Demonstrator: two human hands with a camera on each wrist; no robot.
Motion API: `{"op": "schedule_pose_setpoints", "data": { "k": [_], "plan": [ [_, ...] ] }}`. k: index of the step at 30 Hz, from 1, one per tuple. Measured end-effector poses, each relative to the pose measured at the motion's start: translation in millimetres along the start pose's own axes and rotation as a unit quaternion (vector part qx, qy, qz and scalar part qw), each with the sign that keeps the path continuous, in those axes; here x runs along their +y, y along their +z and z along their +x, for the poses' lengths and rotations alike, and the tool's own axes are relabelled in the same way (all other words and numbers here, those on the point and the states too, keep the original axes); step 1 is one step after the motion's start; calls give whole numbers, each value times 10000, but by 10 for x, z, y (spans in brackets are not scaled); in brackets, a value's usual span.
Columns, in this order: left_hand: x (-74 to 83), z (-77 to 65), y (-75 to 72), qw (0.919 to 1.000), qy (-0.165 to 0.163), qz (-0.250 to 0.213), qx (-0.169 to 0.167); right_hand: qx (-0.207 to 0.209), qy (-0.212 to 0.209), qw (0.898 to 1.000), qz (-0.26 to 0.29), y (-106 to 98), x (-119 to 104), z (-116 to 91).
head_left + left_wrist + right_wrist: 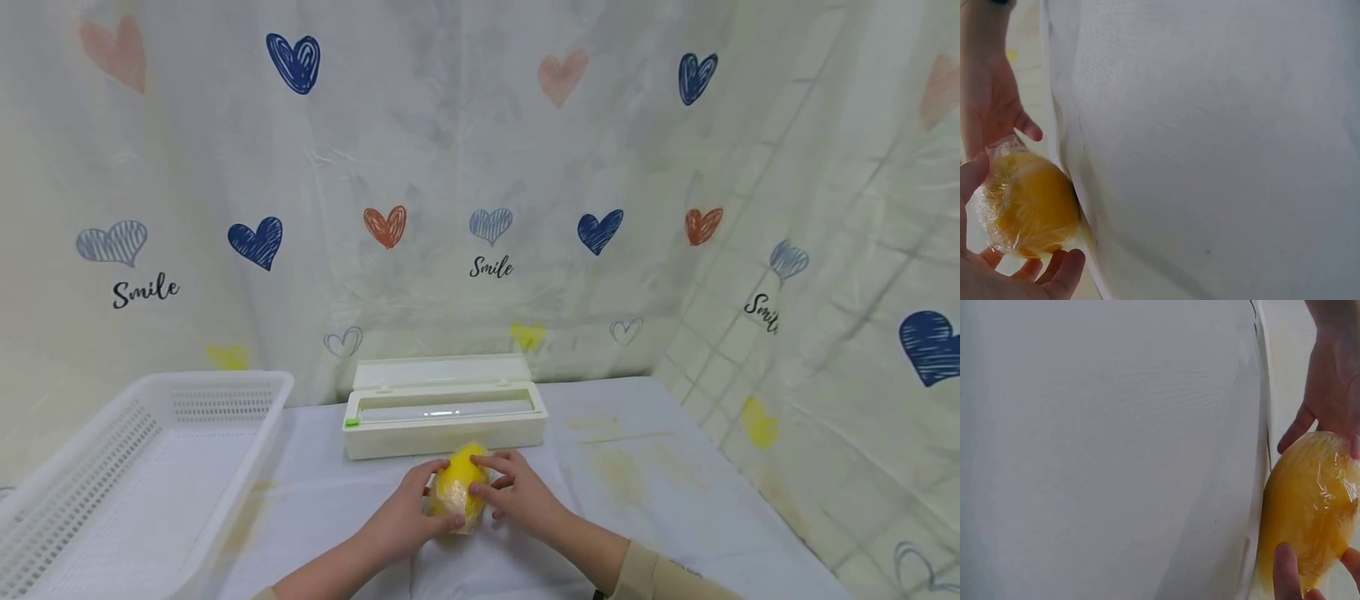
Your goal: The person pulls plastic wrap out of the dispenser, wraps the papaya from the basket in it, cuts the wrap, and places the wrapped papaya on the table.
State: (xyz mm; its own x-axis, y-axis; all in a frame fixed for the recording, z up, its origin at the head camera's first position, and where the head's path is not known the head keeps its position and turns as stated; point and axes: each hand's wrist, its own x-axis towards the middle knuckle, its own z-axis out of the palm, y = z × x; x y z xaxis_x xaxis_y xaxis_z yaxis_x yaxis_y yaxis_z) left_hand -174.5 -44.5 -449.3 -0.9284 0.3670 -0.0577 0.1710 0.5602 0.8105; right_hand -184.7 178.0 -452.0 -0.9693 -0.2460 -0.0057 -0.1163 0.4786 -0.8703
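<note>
A smooth yellow fruit [461, 479], wrapped in clear plastic film, lies between both hands in front of a white box. Which fruit it is I cannot tell for sure. My left hand [408, 510] holds it from the left side, thumb at the near end and fingers at the far side. From the right, my right hand [525, 497] grips it with bent fingers and thumb on the film. In the left wrist view the film looks wrinkled over the fruit [1038, 203]. Glossy creases show on the fruit [1310, 506] in the right wrist view.
Just behind the hands stands the white cling-film dispenser [446, 437], its lid raised and a roll inside. A white slotted basket [258, 454] sits at the left. White cloth [637, 500] covers the table, and a heart-printed curtain [427, 150] hangs behind and to the right.
</note>
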Motion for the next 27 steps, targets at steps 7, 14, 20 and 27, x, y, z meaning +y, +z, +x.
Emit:
{"op": "schedule_pose_setpoints", "data": {
  "k": [7,14,20,27],
  "plan": [
    [30,18,-16,9999,-97,59,128,-44,-130,9999,-90,-3,-20,-32],
    [-81,44,-64,9997,58,-151,-197,-13,-574,9972,-475,-133,29,-14],
    [-147,11,-174,9969,202,-265,-718,162,-1171,9871,-1082,-287,125,41],
    [-274,41,-338,9885,625,-210,-1360,-458,-1453,9758,-1566,-402,207,110]
  ]
}}
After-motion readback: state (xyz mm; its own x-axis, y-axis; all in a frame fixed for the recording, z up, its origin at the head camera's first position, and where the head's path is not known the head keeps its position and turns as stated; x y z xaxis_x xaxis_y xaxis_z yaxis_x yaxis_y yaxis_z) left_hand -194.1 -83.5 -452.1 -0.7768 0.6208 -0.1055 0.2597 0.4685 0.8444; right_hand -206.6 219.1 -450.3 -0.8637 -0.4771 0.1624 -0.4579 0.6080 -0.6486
